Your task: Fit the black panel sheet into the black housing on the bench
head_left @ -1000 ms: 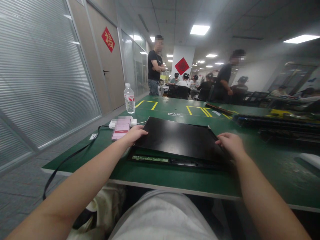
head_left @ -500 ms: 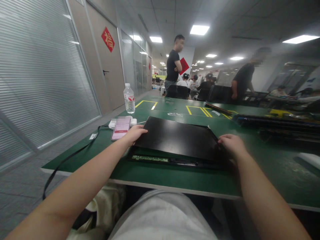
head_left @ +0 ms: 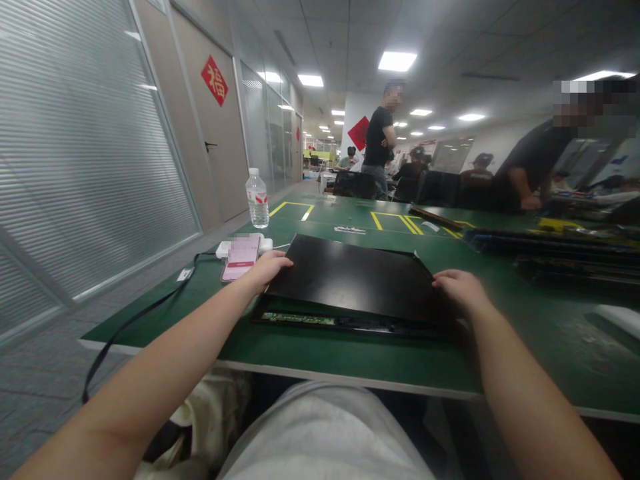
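A thin black screen panel [head_left: 350, 273] lies at a slant over a shallow black frame [head_left: 380, 325] on the green table. Along the frame's near side, a strip of green circuit board [head_left: 299, 319] shows below the panel's edge. My left hand [head_left: 271, 269] is closed on the panel's left edge, thumb on top and fingers mostly hidden. At the opposite edge, my right hand [head_left: 461, 288] pinches the panel near its right side; its fingertips are partly hidden. Most of the frame's inside is covered by the panel.
Left of the panel are a phone [head_left: 242, 257], a white charger [head_left: 223, 249] with a black strap, and a water bottle [head_left: 257, 199]. Dark long parts [head_left: 530, 241] lie at the right, near a white object [head_left: 620, 319]. Yellow tape [head_left: 395, 216] marks the far table. People stand beyond.
Both hands and the panel stay nearly in place, the right hand shifting very slightly left. In the background, two standing people have moved to the right, one leaning closer to the table.
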Demonstrator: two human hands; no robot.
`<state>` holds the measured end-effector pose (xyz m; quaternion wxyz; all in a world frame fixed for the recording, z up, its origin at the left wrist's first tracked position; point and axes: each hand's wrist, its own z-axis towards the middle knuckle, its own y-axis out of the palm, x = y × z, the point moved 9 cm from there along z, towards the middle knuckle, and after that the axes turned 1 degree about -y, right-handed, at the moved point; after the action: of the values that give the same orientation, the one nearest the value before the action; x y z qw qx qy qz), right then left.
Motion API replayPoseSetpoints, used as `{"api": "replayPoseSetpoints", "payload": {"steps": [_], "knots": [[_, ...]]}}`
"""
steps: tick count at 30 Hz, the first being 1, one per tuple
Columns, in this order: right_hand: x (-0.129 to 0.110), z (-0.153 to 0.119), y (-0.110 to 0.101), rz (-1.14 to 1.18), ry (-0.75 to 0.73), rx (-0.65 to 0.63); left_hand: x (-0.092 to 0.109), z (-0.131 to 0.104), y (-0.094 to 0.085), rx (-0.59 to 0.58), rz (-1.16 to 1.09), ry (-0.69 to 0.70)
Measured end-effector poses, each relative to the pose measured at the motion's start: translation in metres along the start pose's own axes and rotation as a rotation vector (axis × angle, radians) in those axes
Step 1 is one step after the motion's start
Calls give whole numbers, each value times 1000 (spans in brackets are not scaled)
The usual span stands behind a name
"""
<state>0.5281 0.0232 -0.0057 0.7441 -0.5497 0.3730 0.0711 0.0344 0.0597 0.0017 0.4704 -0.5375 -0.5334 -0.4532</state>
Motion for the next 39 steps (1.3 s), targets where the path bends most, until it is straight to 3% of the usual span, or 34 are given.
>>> {"api": "replayPoseSetpoints", "payload": {"steps": [15,25,39], "knots": [[-2,3,6,-32,-37,-8,-3,9,-10,94,89,28],[-4,4,16,-26,-71,-90,1,3,-11,91,103,31],[-4,6,16,16,-106,-47,0,-3,-14,113,153,32]]}}
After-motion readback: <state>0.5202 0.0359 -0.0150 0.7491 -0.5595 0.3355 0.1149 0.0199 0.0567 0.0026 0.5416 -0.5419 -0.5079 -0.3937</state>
